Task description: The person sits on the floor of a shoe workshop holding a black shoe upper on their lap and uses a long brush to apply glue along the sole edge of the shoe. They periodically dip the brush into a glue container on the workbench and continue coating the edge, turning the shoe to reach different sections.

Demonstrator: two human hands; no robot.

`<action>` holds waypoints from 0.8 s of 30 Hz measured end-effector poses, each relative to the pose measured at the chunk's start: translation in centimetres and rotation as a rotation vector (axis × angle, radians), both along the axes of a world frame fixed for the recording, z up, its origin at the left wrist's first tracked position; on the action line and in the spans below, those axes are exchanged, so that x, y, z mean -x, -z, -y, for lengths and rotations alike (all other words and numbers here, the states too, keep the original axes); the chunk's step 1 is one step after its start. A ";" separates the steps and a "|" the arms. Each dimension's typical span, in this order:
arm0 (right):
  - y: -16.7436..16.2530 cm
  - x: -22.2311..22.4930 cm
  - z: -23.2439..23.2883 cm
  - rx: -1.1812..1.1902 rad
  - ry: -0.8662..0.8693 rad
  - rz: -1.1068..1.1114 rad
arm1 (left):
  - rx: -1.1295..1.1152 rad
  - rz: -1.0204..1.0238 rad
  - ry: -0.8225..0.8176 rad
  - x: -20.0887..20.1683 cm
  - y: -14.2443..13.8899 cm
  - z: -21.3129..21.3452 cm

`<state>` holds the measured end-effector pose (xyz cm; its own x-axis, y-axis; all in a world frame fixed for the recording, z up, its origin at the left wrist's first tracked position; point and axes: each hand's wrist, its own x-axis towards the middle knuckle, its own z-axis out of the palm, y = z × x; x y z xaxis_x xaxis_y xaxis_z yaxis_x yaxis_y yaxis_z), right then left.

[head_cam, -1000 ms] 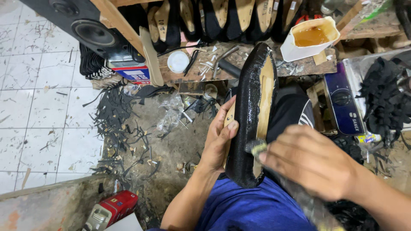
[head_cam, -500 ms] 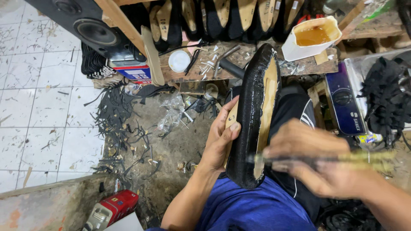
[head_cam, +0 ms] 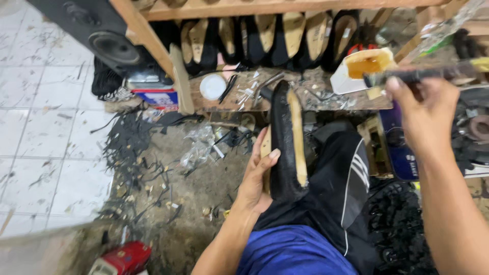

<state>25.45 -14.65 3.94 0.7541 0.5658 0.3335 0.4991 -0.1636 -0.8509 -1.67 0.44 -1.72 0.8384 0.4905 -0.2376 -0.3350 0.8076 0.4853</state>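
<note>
**A:** Start nearest you. What has your left hand [head_cam: 257, 178] got?

**B:** Its grip is closed around the long black shoe upper with the tan insole board [head_cam: 286, 140], thumb on the near edge and fingers behind. You hold it upright on your black-trousered thigh [head_cam: 336, 188], sole face turned toward you, which looks like a way to keep that tan face open and steady for coating.

**A:** And your right hand [head_cam: 423, 114]?

**B:** Raised and well apart from the shoe, closed on the dark-handled brush [head_cam: 412, 75]. The brush lies level, its tip just beside the white tub of amber glue [head_cam: 364, 66]. From the way it is held, I would judge you are at the tub to load it.

**A:** Why is the tub there?

**B:** It sits on the wooden desk [head_cam: 316, 99] on your brush-hand side, so reaching it needs only a short swing.

**A:** What else is on that desk?

**B:** A round white lid [head_cam: 212, 86], small metal tools and scraps. Behind it a wooden shelf holds a row of black shoes with tan insoles [head_cam: 275, 35], standing on end.

**A:** And the room?

**B:** The floor by your knee is bare and dirty, strewn with black offcuts [head_cam: 132, 142]; white tiles [head_cam: 46, 137] lie to your left, with a black loudspeaker [head_cam: 102, 38] beyond and a red tool [head_cam: 125, 257] by your hip.
</note>
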 end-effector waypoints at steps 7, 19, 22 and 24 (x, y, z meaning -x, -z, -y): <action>8.5 -13.6 -3.5 0.273 0.117 0.384 | 0.251 0.063 0.042 0.6 2.7 -1.1; 8.0 -15.2 -5.5 0.476 0.255 0.501 | -0.015 -0.066 -0.046 -0.7 1.5 -1.9; 5.7 -13.1 -4.6 0.819 0.263 0.460 | -0.044 -0.052 -0.056 -1.3 1.2 -1.9; 3.9 -10.0 -4.0 0.514 0.104 0.219 | -0.059 -0.014 -0.068 -1.9 1.1 -1.4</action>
<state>35.49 -10.66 -0.01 0.7586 0.6232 0.1900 0.6143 -0.5871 -0.5272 0.24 1.88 -2.81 0.7994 0.5597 -0.2183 -0.3807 0.7531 0.5366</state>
